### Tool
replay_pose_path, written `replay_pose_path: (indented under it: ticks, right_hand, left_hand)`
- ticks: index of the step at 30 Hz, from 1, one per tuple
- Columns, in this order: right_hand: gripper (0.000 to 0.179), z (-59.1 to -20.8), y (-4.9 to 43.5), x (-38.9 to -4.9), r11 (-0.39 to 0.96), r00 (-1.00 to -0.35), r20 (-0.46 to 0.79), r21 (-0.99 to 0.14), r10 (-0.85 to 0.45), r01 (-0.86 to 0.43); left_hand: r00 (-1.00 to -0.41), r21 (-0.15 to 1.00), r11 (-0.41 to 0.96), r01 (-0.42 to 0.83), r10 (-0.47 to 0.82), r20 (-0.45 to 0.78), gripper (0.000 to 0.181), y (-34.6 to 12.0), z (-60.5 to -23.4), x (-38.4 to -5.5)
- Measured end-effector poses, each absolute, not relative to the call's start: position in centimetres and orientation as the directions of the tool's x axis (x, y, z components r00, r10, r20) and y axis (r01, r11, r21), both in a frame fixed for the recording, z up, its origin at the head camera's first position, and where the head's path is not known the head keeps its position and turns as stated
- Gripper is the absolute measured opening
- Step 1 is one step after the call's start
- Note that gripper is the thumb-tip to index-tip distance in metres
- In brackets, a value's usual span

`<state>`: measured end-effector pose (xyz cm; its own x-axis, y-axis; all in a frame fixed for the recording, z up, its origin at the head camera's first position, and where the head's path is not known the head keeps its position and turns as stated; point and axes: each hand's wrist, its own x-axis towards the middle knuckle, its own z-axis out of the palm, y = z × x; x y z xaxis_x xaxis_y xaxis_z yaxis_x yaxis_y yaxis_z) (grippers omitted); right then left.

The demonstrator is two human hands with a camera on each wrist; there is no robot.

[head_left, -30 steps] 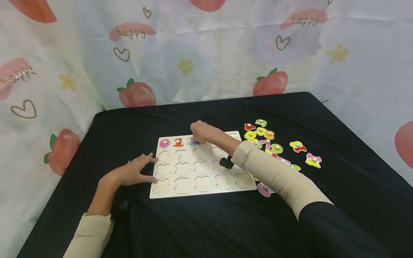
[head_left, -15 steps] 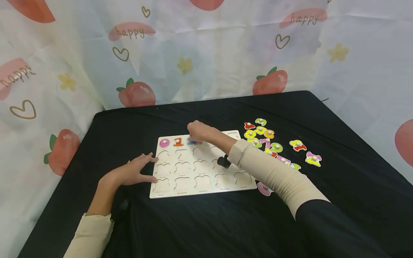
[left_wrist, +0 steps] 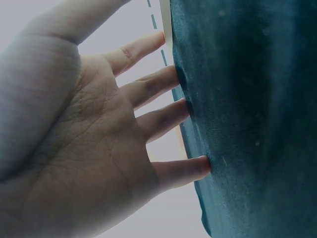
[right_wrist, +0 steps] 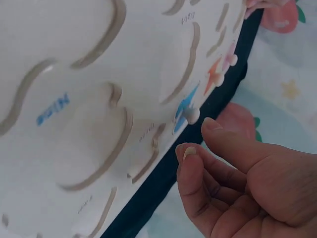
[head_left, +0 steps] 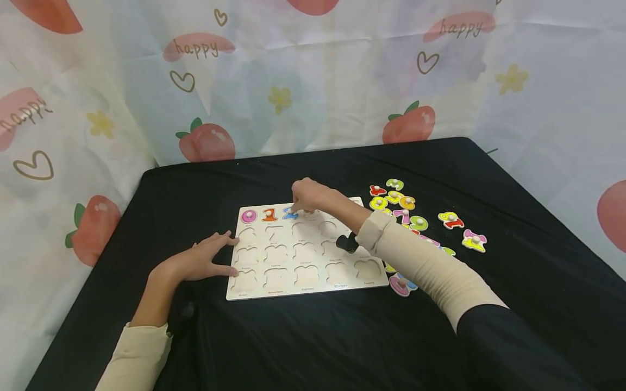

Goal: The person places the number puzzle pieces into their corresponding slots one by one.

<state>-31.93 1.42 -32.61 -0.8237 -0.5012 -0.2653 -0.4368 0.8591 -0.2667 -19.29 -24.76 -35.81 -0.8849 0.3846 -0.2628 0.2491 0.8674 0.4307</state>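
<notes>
A pale wooden number-puzzle board (head_left: pixel 313 291) lies on the black-covered table. Its top row holds a pink 0 piece (head_left: pixel 249 216), an orange 1 piece (head_left: pixel 269 215) and a blue 2 piece (head_left: pixel 288 214). My right hand (head_left: pixel 313 196) hovers over that row, just right of the 2. In the right wrist view its thumb and index finger are parted, its other fingers loosely bent, and the knob of the blue 2 (right_wrist: pixel 190 115) stands apart from them. My left hand (head_left: pixel 200 259) spreads its fingers, thumb and fingertips touching the board's left edge.
Several loose number pieces lie right of the board, among them a green 3 (head_left: pixel 394 184), a red 4 (head_left: pixel 377 190) and a pink 7 (head_left: pixel 402 215). The right sleeve (head_left: pixel 425 266) covers part of them. A patterned curtain (head_left: pixel 313 108) hangs behind the table.
My right hand has let go of the blue 2 piece and shifted slightly right, leaving it in the top row. The left hand has not moved.
</notes>
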Motion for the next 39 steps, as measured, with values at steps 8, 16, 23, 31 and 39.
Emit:
replay_pose_path:
  ticks: [8,16,23,31,39]
  right_hand:
    - [0.015,-31.6,5.0,-31.1,0.848,-0.838,-0.212,-0.308,-0.503,-0.431]
    - [0.016,-30.6,8.6,-29.5,0.855,-0.85,-0.169,-0.252,-0.499,-0.453]
    - [0.02,-30.0,12.5,-28.8,0.871,-0.868,-0.187,-0.287,-0.459,-0.399]
    - [0.023,-31.2,17.5,-30.0,0.904,-0.913,-0.227,-0.346,-0.34,-0.251]
    - [0.029,-32.1,20.7,-31.7,0.923,-0.972,-0.101,-0.348,-0.21,-0.163]
  left_hand:
    - [-0.883,0.438,0.863,0.252,0.39,-0.26,0.085,-24.9,-35.8,-19.1]
    - [-0.884,0.44,0.861,0.257,0.393,-0.252,0.086,-25.4,-36.1,-19.2]
    - [-0.885,0.454,0.851,0.264,0.401,-0.236,0.085,-25.6,-36.2,-19.1]
    - [-0.881,0.465,0.847,0.258,0.404,-0.246,0.084,-25.7,-36.2,-19.0]
    - [-0.883,0.465,0.85,0.249,0.396,-0.251,0.084,-26.0,-36.0,-18.7]
